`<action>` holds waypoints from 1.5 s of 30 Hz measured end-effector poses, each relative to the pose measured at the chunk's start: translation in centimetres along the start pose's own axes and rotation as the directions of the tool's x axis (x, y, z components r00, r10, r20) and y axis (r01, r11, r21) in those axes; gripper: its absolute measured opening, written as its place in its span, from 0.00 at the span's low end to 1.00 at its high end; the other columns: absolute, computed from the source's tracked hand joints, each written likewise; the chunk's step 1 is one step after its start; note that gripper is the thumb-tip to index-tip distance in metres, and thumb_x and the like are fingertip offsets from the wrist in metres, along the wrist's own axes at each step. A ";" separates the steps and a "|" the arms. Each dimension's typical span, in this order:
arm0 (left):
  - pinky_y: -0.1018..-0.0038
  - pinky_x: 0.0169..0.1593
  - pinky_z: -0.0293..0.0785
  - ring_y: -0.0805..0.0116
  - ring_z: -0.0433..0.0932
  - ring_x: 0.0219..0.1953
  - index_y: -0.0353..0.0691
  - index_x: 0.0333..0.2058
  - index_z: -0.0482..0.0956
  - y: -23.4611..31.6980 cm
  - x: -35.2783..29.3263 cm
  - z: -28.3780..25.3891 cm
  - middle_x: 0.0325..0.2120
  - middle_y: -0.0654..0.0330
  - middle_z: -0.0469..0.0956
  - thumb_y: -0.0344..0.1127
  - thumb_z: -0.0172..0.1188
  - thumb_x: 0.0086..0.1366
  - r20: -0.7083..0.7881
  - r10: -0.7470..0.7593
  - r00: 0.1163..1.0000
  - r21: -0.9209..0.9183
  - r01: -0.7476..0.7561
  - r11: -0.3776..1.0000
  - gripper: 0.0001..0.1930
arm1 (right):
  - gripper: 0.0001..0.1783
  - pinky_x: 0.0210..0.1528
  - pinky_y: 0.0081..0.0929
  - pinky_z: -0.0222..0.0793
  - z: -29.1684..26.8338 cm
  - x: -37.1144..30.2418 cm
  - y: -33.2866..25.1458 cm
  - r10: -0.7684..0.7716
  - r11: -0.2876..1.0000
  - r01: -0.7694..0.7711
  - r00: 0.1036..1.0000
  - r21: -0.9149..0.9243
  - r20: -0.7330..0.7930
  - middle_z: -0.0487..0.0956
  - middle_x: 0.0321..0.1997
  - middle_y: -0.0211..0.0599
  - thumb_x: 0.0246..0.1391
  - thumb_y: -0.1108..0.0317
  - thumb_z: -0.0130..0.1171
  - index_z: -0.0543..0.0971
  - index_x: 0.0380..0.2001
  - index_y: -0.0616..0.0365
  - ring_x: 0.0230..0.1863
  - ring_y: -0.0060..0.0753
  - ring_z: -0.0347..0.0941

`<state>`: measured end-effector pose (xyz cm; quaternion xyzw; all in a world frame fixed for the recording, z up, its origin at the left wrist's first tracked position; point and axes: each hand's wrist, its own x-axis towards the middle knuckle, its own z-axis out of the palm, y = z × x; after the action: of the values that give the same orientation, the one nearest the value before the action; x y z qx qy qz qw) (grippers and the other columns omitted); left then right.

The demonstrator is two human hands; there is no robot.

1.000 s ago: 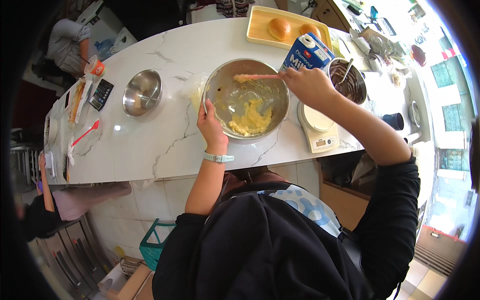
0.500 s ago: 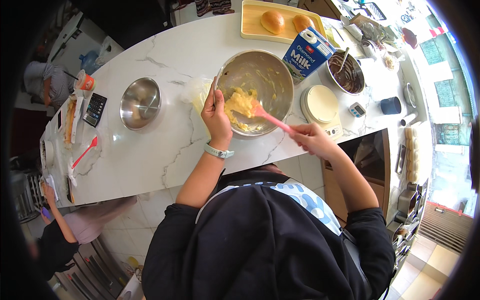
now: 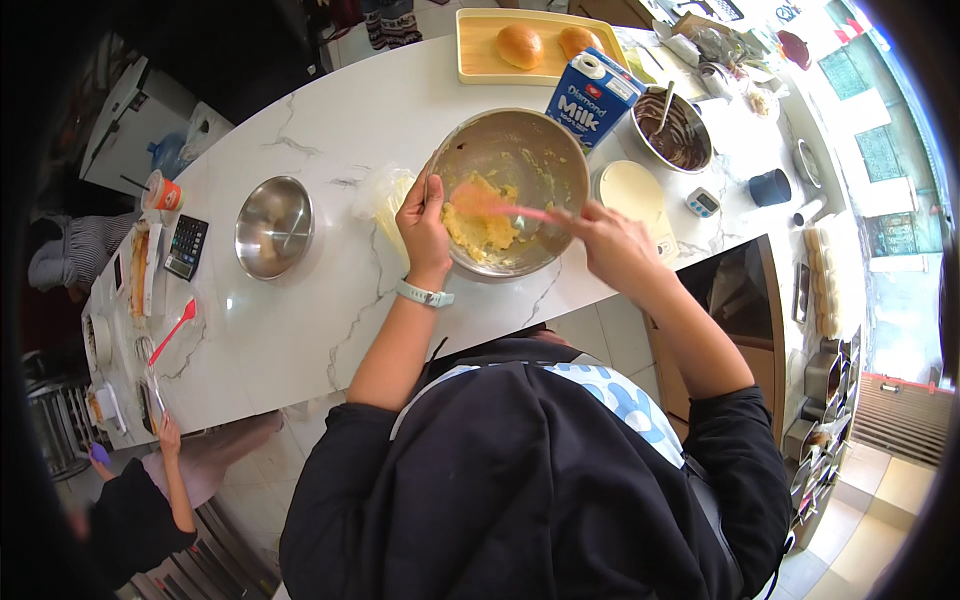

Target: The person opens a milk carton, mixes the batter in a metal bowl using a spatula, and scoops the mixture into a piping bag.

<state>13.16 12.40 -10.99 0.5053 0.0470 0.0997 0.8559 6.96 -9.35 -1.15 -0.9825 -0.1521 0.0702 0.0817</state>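
Note:
A large steel mixing bowl stands on the white marble counter and holds yellow dough. My left hand grips the bowl's left rim; a pale watch sits on that wrist. My right hand holds the handle of a pink spatula, whose blade lies on the dough inside the bowl.
A blue and white milk carton stands behind the bowl, beside a bowl of dark chocolate mixture and a white scale. A wooden tray with two buns lies at the back. An empty steel bowl is left. Another person's hand shows lower left.
The spatula has swung from the bowl's far rim down into the dough, with my right hand moving to the bowl's right side. My left hand stays on the rim.

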 end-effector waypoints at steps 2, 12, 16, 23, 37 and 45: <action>0.80 0.48 0.68 0.77 0.74 0.42 0.33 0.49 0.76 -0.4 0.5 -1.1 0.41 0.62 0.79 0.37 0.55 0.67 -0.036 -0.003 0.999 0.015 0.003 1.000 0.16 | 0.26 0.35 0.34 0.70 -1.6 -0.9 -0.2 0.012 0.999 -0.009 0.995 -0.037 0.101 0.73 0.35 0.35 0.49 0.74 0.51 0.76 0.51 0.35 0.37 0.37 0.74; 0.77 0.49 0.70 0.73 0.74 0.44 0.32 0.47 0.77 0.1 0.1 1.3 0.41 0.60 0.79 0.37 0.55 0.67 -0.087 -0.038 0.995 -0.042 0.035 0.998 0.16 | 0.20 0.27 0.21 0.71 -4.0 -0.6 -7.9 -0.249 0.858 0.180 0.965 -0.481 -0.085 0.71 0.35 0.31 0.47 0.69 0.54 0.75 0.46 0.62 0.35 0.27 0.72; 0.77 0.48 0.70 0.73 0.75 0.43 0.32 0.47 0.77 0.6 0.9 0.6 0.41 0.60 0.78 0.36 0.55 0.66 -0.140 0.005 0.990 -0.031 -0.009 0.999 0.15 | 0.20 0.27 0.18 0.70 -2.2 -3.2 -6.1 -0.290 0.753 0.303 0.950 -0.584 0.119 0.70 0.35 0.30 0.47 0.69 0.54 0.75 0.46 0.62 0.33 0.24 0.70; 0.77 0.49 0.70 0.73 0.75 0.43 0.31 0.47 0.76 0.9 -0.2 0.8 0.41 0.59 0.79 0.36 0.55 0.66 -0.051 -0.049 0.998 -0.014 0.048 0.999 0.16 | 0.15 0.29 0.28 0.73 -6.7 2.2 -3.4 -0.187 0.916 0.192 0.981 -0.353 0.047 0.76 0.34 0.33 0.45 0.71 0.56 0.80 0.39 0.49 0.37 0.34 0.77; 0.77 0.56 0.65 0.72 0.72 0.52 0.33 0.53 0.72 1.3 0.3 0.5 0.50 0.57 0.75 0.36 0.54 0.67 0.225 0.083 0.971 0.120 -0.112 0.987 0.19 | 0.15 0.39 0.35 0.73 -8.1 7.4 1.1 -0.050 0.996 0.073 0.918 -0.044 0.393 0.81 0.36 0.34 0.53 0.62 0.54 0.81 0.44 0.40 0.37 0.38 0.78; 0.78 0.53 0.67 0.74 0.74 0.48 0.32 0.51 0.74 1.5 -0.1 -0.6 0.47 0.58 0.77 0.36 0.55 0.67 0.138 0.078 0.987 0.108 -0.094 0.990 0.18 | 0.15 0.36 0.33 0.73 -7.3 8.1 5.0 0.093 0.996 -0.093 0.955 -0.013 0.281 0.82 0.35 0.33 0.51 0.63 0.53 0.82 0.42 0.37 0.35 0.35 0.79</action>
<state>12.78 13.60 -9.92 0.5605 -0.0263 0.0998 0.8217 17.28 -12.58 4.19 -0.9685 -0.1158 0.2131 0.0563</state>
